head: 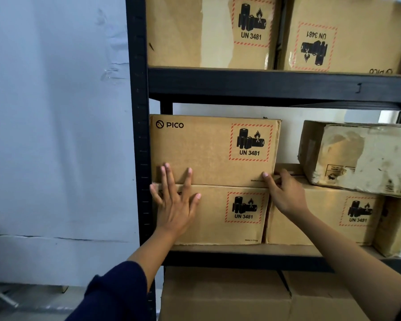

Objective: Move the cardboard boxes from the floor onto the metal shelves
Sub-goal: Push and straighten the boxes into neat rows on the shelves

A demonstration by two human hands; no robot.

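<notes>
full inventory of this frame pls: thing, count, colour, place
PICO box: 1, brown, middle shelf left, stacked on another box
box under it: 1, brown, middle shelf left
neighbouring box: 1, brown, middle shelf, to the right of that one
scuffed box: 1, brown with whitish torn face, tilted on top of the neighbouring box
top-shelf boxes: 2, brown, side by side; the right one's label is upside down
lower boxes: at least 2, brown, below the middle shelf
shelf frame: 1, black metal
wall: pale blue-grey, left
left hand: flat, fingers spread across the two stacked box fronts
right hand: fingers curled at the PICO box's lower right corner
</notes>
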